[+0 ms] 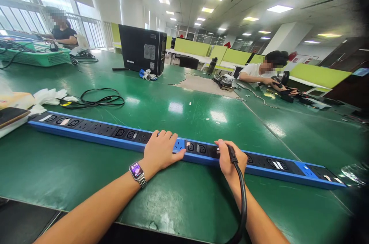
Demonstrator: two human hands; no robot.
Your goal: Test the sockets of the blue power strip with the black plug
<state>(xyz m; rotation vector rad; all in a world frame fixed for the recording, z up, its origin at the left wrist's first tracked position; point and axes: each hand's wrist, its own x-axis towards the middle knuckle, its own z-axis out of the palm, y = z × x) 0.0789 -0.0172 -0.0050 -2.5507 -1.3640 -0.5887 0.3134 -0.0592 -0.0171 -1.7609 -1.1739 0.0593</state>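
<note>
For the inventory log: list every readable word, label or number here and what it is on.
None can be read.
Blue power strip: white labels, too small.
Computer tower: stickers, blurred.
Wristwatch by the left hand: screen lit, illegible.
Red wall signs: blurred.

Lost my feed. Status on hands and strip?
Left hand flat on power strip. Right hand gripping black plug at socket. Nothing in the way.

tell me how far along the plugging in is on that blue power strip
Done: the blue power strip lies flat on the green table, steadied by the left hand. In hand: the right hand presses a black plug with its cable at a socket; whether it is fully seated is hidden. Left: the other visible sockets look empty.
</note>
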